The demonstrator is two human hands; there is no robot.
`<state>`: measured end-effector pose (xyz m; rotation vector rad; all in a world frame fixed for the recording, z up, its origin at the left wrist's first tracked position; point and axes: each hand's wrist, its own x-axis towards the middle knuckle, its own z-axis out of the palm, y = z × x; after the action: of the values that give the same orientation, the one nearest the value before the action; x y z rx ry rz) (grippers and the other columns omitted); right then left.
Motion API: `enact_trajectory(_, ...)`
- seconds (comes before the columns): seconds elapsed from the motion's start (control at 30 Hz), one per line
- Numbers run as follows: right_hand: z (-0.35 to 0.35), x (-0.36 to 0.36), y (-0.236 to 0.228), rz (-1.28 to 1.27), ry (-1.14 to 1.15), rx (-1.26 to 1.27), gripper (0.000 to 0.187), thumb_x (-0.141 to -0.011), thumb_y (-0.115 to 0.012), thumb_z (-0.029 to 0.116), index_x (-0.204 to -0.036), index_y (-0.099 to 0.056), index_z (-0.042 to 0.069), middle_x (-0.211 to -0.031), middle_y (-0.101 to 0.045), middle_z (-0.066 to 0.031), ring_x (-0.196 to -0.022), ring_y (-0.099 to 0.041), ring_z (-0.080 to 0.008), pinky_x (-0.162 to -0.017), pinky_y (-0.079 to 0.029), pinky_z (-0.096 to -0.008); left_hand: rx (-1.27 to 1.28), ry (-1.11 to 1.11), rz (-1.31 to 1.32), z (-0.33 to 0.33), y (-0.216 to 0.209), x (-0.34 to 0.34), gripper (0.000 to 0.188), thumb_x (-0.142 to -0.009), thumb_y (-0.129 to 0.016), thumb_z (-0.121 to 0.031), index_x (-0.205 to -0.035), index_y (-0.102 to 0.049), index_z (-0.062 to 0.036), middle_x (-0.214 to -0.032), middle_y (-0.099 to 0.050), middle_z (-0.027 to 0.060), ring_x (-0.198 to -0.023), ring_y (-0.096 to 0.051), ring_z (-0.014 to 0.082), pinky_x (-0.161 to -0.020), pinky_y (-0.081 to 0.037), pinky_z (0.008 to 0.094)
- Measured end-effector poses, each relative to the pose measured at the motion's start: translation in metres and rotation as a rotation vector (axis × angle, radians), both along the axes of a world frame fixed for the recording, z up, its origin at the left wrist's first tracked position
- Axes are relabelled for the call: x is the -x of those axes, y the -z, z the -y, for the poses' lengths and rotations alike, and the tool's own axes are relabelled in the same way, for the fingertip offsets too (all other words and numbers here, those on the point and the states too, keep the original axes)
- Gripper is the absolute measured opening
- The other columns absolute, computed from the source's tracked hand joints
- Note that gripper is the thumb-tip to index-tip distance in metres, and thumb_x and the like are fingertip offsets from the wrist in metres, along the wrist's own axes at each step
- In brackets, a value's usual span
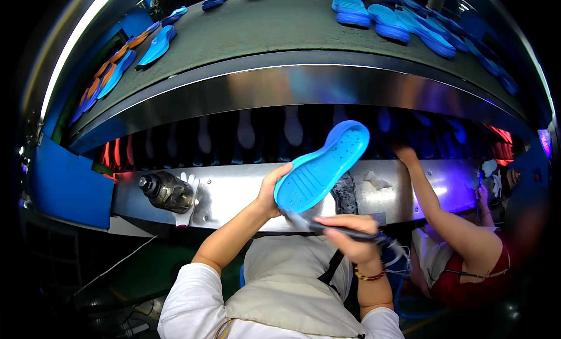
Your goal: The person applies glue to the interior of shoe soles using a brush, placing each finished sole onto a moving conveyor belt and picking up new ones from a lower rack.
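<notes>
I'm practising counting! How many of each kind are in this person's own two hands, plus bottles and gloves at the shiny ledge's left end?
Blue sole: 1, in the left hand
Black-handled tool: 1, in the right hand
Dark bottle: 1
White glove: 1 that I can make out
Total: 4

Smoky, black-capped bottle (170, 193) at 9 o'clock on the shiny metal ledge (231, 190), white glove (194, 189) right beside it! Out wider, also at 9, a blue panel (73, 184)! Crumpled white scrap (378, 180) at 3, co-worker (476, 248) in red at 4, strip light (75, 41) blazing at 10!
</notes>
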<state>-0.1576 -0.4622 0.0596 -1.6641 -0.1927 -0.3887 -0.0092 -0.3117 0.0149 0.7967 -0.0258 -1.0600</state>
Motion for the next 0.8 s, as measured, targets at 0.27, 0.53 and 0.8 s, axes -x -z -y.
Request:
enact_trajectory(0.27, 0.04, 0.039, 0.043, 0.031, 0.308, -0.785, 0.023, -0.084, -0.053, 0.011, -0.097, -0.057, -0.008, -0.097, -0.06, -0.0269, -0.037, -0.034, -0.0049, -0.038, -0.028, -0.016, 0.109, -0.371, 0.514, -0.044, -0.108, -0.028, 0.06, -0.087, -0.036, -0.038, -0.127, -0.034, 0.0064, -0.118, -0.048, 0.0241, -0.103, -0.053, 0.0363, -0.087, -0.044, 0.0483)
enact_trajectory(0.53, 0.031, 0.02, 0.059, -0.055, 0.279, -0.875, 0.02, -0.085, -0.051, 0.007, -0.098, -0.056, -0.008, -0.098, -0.06, -0.0238, -0.041, -0.036, -0.0064, -0.041, -0.029, -0.0176, 0.884, -0.645, -0.109, -0.025, -0.157, -0.182, 0.073, -0.088, -0.021, -0.051, -0.137, -0.009, 0.0012, -0.143, -0.017, 0.0141, -0.131, -0.02, 0.031, -0.106, -0.017, 0.0511)
enact_trajectory(0.8, 0.036, 0.022, 0.08, -0.215, 0.353, -0.904, 0.02, -0.085, -0.053, 0.007, -0.099, -0.056, -0.006, -0.095, -0.062, -0.0212, -0.046, -0.043, -0.0094, -0.044, -0.035, -0.0189, 0.172, -0.338, 0.953, 0.094, -0.18, -0.165, 0.062, -0.086, -0.048, -0.032, -0.133, -0.027, 0.0031, -0.13, -0.04, 0.0186, -0.12, -0.041, 0.026, -0.1, -0.033, 0.0384)
